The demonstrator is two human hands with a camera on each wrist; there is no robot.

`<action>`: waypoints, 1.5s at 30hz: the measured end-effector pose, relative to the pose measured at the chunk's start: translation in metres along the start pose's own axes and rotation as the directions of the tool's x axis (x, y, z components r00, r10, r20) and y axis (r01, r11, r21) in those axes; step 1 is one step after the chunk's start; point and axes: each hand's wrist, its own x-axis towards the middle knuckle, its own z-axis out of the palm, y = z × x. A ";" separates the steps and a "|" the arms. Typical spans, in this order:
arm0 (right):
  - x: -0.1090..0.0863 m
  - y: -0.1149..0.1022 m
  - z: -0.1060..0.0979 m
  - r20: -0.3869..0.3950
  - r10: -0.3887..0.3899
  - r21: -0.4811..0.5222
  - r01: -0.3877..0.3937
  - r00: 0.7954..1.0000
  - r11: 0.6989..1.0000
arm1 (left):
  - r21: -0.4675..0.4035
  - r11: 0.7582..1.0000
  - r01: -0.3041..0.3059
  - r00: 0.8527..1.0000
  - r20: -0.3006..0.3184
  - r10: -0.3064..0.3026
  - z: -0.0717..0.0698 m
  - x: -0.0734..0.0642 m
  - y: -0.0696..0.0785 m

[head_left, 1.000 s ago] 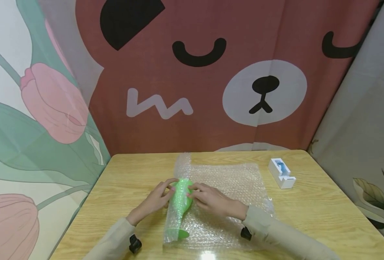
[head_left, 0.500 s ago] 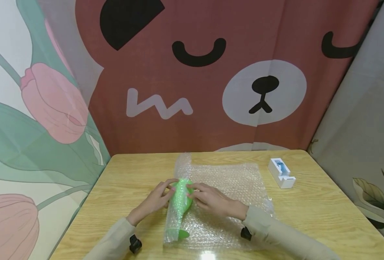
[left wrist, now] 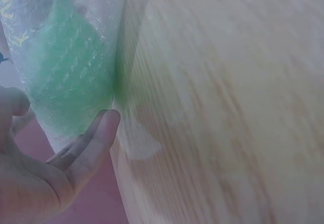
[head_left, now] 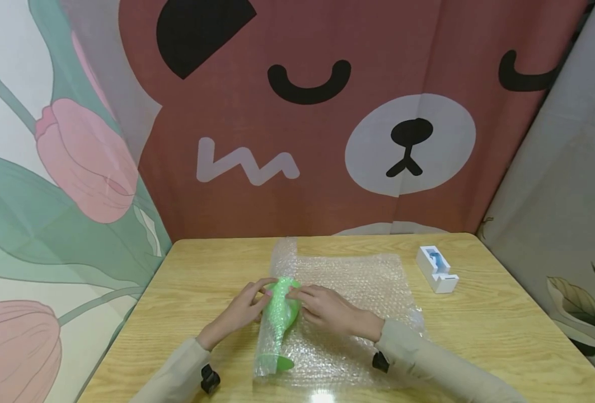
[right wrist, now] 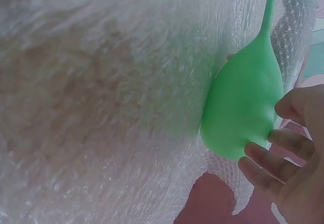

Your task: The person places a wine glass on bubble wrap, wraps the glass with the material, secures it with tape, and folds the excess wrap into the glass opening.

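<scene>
A green wine glass (head_left: 291,319) lies on a sheet of bubble wrap (head_left: 357,285), its bowl away from me and its foot toward me. The sheet's left edge is folded over the glass's left side, while the right side of the bowl is bare in the right wrist view. My left hand (head_left: 237,313) holds the wrapped bowl from the left, fingers near the rim end in the left wrist view. From the right, my right hand (head_left: 329,310) holds the bowl, its thumb and fingertips on the glass and the fold's edge. The rim's opening is hidden.
A white tape dispenser (head_left: 437,270) with blue tape stands at the back right of the wooden table (head_left: 478,336). The bubble wrap spreads to the right under my right forearm. A curtain (head_left: 317,207) with a bear print hangs behind the table.
My right fingertips have shifted slightly left, over the top of the bowl and the folded wrap. The left hand and the tape dispenser stay in place.
</scene>
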 end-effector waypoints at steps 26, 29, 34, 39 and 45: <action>-0.003 0.002 0.005 -0.031 -0.036 0.101 0.039 0.999 0.994 | 0.011 0.999 -0.033 0.998 0.052 0.032 0.002 0.001 -0.003; -0.002 0.001 0.005 -0.016 -0.023 0.121 0.025 1.000 0.992 | 0.044 0.998 -0.039 0.999 0.037 0.037 0.002 0.000 -0.003; -0.001 -0.002 0.004 -0.015 -0.016 0.126 0.018 1.000 0.992 | 0.051 0.998 -0.043 0.999 0.036 0.041 0.000 -0.001 -0.002; -0.001 -0.003 0.004 -0.016 -0.016 0.120 0.018 1.000 0.993 | 0.031 0.999 -0.025 0.999 0.031 0.024 0.000 -0.002 -0.001; -0.002 0.000 0.006 -0.013 -0.012 0.149 0.014 1.000 0.989 | -0.008 1.000 -0.012 1.000 -0.005 0.012 0.001 -0.002 0.000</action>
